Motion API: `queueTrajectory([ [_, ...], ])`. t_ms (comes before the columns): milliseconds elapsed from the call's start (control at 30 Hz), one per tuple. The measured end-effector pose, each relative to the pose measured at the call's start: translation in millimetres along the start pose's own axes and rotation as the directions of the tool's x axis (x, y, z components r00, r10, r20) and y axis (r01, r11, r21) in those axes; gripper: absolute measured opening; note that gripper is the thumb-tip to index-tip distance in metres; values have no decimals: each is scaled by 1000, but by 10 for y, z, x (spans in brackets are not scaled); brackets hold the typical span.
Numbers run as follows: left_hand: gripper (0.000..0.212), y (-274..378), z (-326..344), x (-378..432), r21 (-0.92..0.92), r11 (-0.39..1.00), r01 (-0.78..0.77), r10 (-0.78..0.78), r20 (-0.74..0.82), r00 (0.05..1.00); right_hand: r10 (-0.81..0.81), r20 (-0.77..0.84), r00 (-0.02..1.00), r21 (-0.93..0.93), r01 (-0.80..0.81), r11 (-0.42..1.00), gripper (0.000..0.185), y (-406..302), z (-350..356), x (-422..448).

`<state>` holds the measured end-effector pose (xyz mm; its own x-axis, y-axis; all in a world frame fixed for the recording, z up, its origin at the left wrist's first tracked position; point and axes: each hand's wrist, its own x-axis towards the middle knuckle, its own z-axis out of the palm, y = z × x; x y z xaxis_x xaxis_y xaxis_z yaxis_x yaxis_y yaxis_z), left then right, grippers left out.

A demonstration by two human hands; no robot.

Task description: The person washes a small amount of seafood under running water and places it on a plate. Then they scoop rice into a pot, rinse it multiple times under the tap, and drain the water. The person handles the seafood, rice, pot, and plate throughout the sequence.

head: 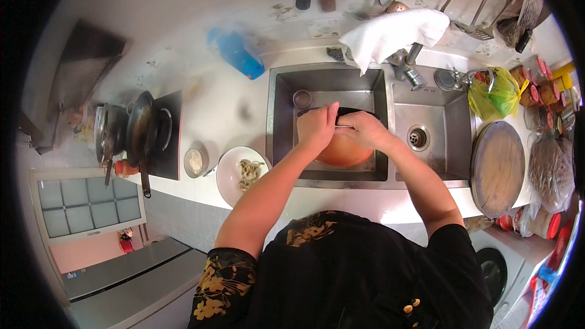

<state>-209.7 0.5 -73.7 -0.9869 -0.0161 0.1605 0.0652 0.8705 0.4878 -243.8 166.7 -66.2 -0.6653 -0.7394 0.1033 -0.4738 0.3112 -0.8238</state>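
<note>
Both hands are together over the left basin of a stainless steel double sink (272, 123). My left hand (318, 123) has its fingers pressed close to my right hand (361, 129). Something thin and pale shows between them; the fingers hide most of it, and what it is I cannot tell. Under the hands sits a rounded orange-red vessel or its contents (345, 151), with a dark rim partly showing behind the fingers. A small round cup (302, 99) rests in the basin's back left corner. A white cloth (397, 36) hangs over the faucet (413, 77).
Left of the sink are a white bowl (228, 169) with pale strips, a small bowl (189, 164) of white food, and a wok (141, 128) by the cooktop. A blue bottle (240, 57) stands behind. Rightward are a round cutting board (498, 169) and a yellow-green bag (493, 96).
</note>
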Motion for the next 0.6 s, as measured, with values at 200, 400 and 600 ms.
queueTrajectory([
  [200, 33, 62, 61, 311, -120, 993, 19, -24, -40, 999, -204, -479, 854, -386, 4, 922, 11, 185, -644, -52],
  [400, 18, 76, 111, 608, -320, 947, 6, -24, -51, 998, 54, -567, 822, -497, -393, 774, 10, 993, -933, -390],
  [600, 12, 213, 75, 715, -267, 957, 114, -98, 75, 992, 2, -636, 771, -364, -303, 881, 7, 1047, -891, -606],
])
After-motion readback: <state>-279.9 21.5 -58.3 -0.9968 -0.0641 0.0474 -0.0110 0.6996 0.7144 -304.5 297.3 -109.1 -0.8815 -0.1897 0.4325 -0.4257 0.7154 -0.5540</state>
